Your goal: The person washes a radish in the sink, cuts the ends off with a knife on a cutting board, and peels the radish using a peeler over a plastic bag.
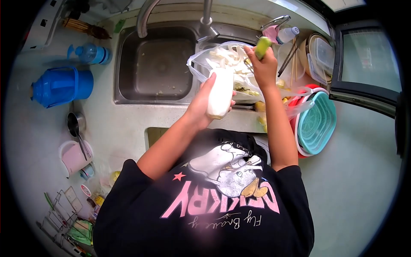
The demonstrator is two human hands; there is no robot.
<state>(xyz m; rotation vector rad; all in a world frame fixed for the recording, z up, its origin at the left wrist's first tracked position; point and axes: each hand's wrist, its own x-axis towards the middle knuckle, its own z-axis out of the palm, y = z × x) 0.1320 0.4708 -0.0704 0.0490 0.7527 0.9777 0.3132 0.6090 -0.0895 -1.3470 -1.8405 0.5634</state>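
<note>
A long white peeled vegetable [221, 95] is upright in my left hand [203, 102], whose fingers wrap round its lower part. My right hand [264, 67] is closed on the green handle of a peeler [262, 48], held up to the right of the vegetable. Behind and between the hands, a clear plastic bag [199, 64] lies open over the right part of the sink, with white peelings [231, 55] heaped in it. The peeler's head is partly hidden by my right fingers.
The steel sink basin [156, 64] with its faucet [147, 17] lies to the left. A blue kettle [62, 87] and water bottle [92, 54] stand farther left. Teal and red baskets [317, 124], chopsticks [294, 58] and an open window frame [364, 100] are on the right.
</note>
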